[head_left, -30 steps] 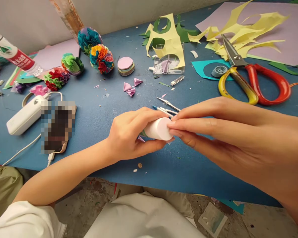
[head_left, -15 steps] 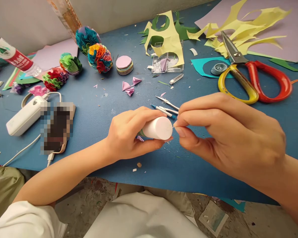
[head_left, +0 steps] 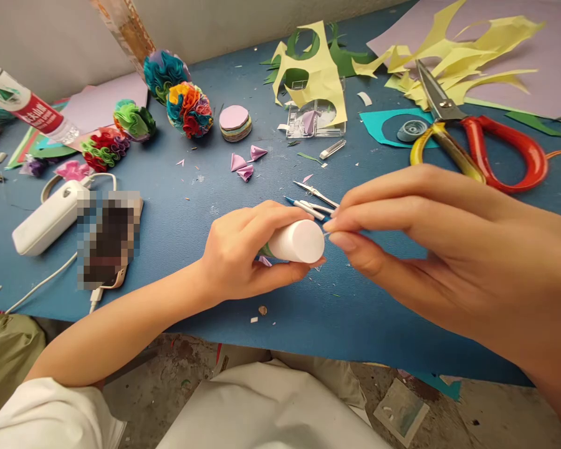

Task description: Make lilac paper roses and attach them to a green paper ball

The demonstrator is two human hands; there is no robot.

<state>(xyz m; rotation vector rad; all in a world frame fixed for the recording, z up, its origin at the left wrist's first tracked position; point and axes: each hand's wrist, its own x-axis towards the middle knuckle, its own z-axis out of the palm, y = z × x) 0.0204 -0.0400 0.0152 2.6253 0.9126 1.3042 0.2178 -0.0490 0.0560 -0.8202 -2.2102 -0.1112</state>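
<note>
My left hand (head_left: 240,252) is wrapped around a white cylindrical bottle (head_left: 307,241), its flat round end facing me. A bit of green shows on its side beneath my fingers. Close to that end, my right hand (head_left: 453,255) is closed in a pinch. A thin pale strand (head_left: 326,234) shows at the fingertips, beside the bottle; whether it is thread or glue I cannot tell. Behind the hands lie a blue-and-white pen (head_left: 303,207) and a slim pointed metal tool (head_left: 314,193), partly covered. Folded purple paper pieces (head_left: 243,168) lie farther back.
Large scissors (head_left: 449,118) with red and yellow handles lie at right by yellow paper scraps (head_left: 467,56). A stack of paper circles (head_left: 235,122) and ruffled paper balls (head_left: 189,109) stand at the back. A phone (head_left: 110,240), white power bank (head_left: 51,218) and water bottle (head_left: 28,103) are at left.
My right hand has tilted and shifted slightly, its back moving right and now covering more of the scissors' yellow handle. My left hand and the bottle have stayed in place.
</note>
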